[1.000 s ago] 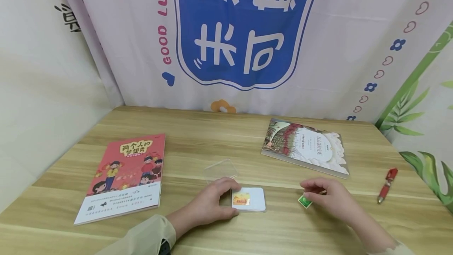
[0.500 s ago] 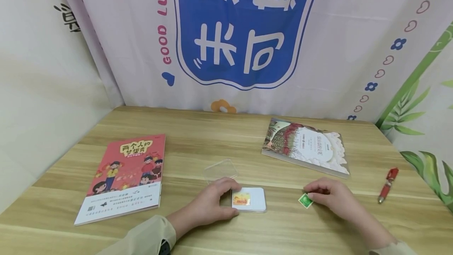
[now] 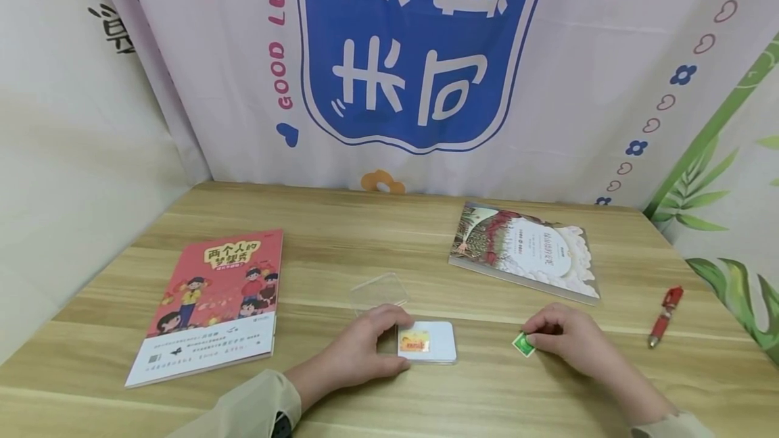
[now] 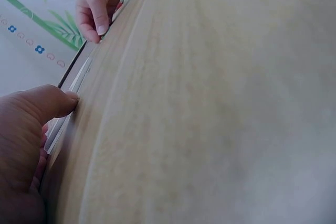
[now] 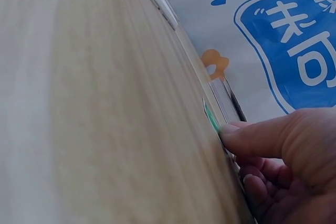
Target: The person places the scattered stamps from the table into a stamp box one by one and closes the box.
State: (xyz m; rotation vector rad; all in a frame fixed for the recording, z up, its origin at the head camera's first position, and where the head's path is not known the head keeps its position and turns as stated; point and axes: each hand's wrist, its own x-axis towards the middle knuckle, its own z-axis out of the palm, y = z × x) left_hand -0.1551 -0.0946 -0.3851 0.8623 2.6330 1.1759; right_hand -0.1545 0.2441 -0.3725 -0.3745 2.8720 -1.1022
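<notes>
In the head view my left hand grips the left end of a thin white rectangular case, thumb at the near edge and fingers at the far edge. A small yellow and orange stamp lies on top of it. To the right, my right hand pinches the corner of a small green stamp with a pale border, low over the table. The right wrist view shows the green stamp edge-on at the thumb tip. A clear plastic lid lies behind my left hand, partly covered by it.
A red-covered book lies at the left of the wooden table. Toward the back right is a second book, and a red pen rests at the far right. A printed curtain hangs behind the table.
My right fingers have shifted slightly right and now hold the green stamp nearer its corner, so more of it shows. My left hand and the white case have stayed in place.
</notes>
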